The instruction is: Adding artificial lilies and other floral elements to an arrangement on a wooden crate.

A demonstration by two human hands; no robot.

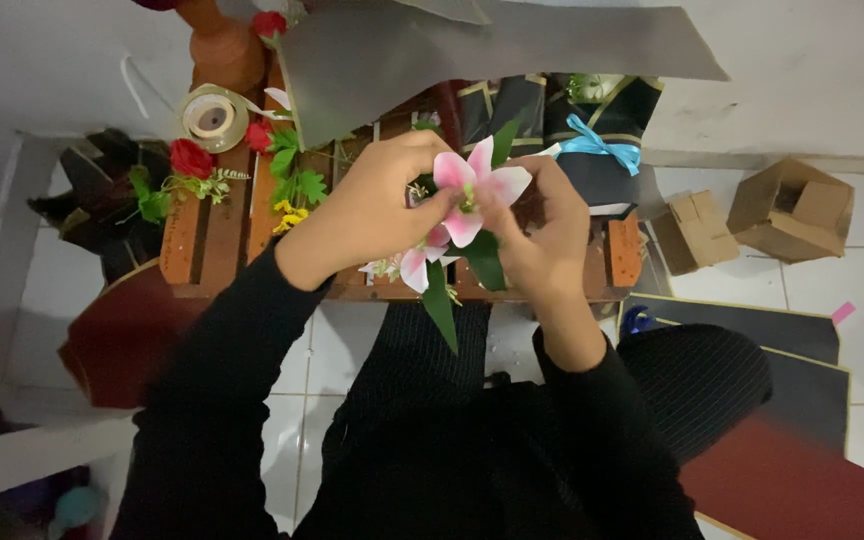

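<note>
Both of my hands hold a bunch of artificial pink and white lilies [474,185] with green leaves [440,305] over a low wooden slatted table [214,240]. My left hand [372,205] grips the stems from the left, fingers curled. Closed around the blossom from the right, my right hand [537,225] has its fingertips at the petals. A second pink bloom [416,266] hangs just below my left hand. Black sleeves cover both arms.
On the table lie red artificial roses [190,157], green sprigs [294,175], small yellow flowers [289,214], a tape roll [211,117], grey wrapping sheet [472,55] and a black-wrapped bouquet with blue ribbon [602,148]. Two cardboard boxes [792,208] and black sheets [752,330] sit on the tiled floor.
</note>
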